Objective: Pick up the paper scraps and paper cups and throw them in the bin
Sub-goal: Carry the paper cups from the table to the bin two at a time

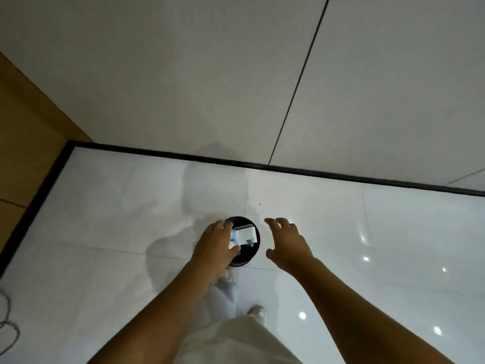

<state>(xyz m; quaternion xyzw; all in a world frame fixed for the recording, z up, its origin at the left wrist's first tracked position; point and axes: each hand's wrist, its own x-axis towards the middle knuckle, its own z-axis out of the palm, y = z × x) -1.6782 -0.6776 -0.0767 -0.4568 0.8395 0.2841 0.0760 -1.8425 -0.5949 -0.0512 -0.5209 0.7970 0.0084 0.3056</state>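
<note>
Left hand (217, 241): fingers and thumb curled round a pale paper cup (234, 239), held over the bin's mouth.
Right hand (286, 239): fingers spread and relaxed, holding nothing, just right of the bin.
Bin (252, 252): round, black, on the glossy floor (367, 232) under the left hand; white paper (246, 233) inside, perhaps with a small dark scrap, too blurred to tell.
</note>
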